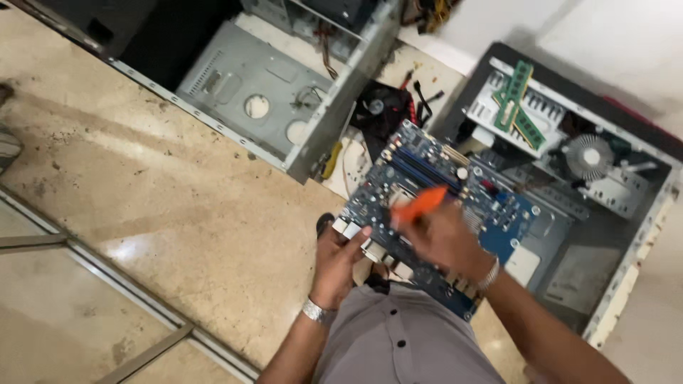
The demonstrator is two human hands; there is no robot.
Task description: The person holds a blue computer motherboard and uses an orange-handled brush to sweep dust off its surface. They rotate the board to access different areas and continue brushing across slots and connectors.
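- Blue motherboard (434,206) held tilted above the floor (178,206), between the two open computer cases
- Left hand (340,259) clamped on the near-left edge of the motherboard, thumb on top by the silver port block, grip narrow and closed around that edge
- Silver watch (314,311) on the left wrist, just below that corner of the motherboard
- Right hand (445,238) resting over the middle of the motherboard, grip closed around an orange-handled tool (420,204)
- Orange handle sticking up and to the right from the fist, lying over the central part of the motherboard; tip hidden by the fingers
- Silver bracelet (489,274) on the right wrist, above the near-right part of the motherboard
- Grey buttoned shirt (405,341) directly below the motherboard, at the bottom of the view
- Empty grey case (249,92) lying on its side up and to the left of the motherboard, round holes showing in its tray
- Black fan (380,107) with loose wires just above the motherboard's far corner
- Second open case (612,235) to the right of the motherboard, partly under it
- Green memory sticks (518,103) resting on the drive bay of that case, up and right of the motherboard
- Round finned cooler (589,156) further right of the motherboard, inside the same case
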